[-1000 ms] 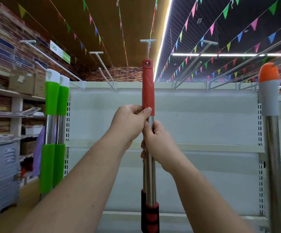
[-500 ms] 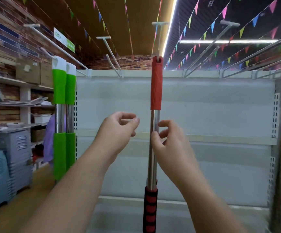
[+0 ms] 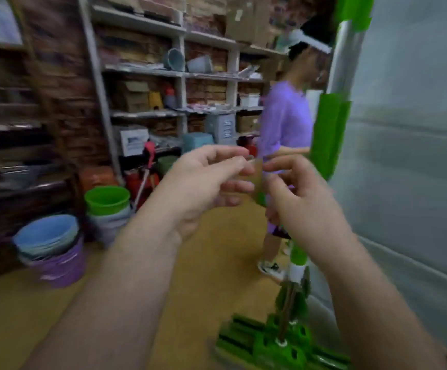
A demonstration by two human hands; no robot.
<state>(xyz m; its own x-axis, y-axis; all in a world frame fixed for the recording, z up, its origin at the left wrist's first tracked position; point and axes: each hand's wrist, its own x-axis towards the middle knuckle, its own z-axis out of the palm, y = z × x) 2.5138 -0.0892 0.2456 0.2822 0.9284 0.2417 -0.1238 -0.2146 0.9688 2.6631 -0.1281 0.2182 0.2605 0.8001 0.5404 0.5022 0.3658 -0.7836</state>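
Observation:
Both of my hands are raised at the middle of the blurred head view. My left hand [image 3: 206, 180] pinches a small, thin, see-through brownish piece [image 3: 255, 178] between thumb and forefinger. My right hand [image 3: 297, 196] has its fingers curled, and its thumb and forefinger pinch the piece's other edge. The blur hides what the piece is. Just behind my right hand hang two green-handled mops [image 3: 326, 134], whose green head [image 3: 278, 345] is near the floor. No red-handled pole is in view.
A person in a purple shirt [image 3: 284, 124] stands beyond my hands by the mops. Stacked buckets [image 3: 54, 249] and a green tub [image 3: 107, 200] sit on the floor at left, below cluttered shelves [image 3: 179, 73]. A white shelf panel [image 3: 409, 156] fills the right.
The view has swung left and down, away from the red-handled pole. Both hands have left the pole and come together on a small thin piece.

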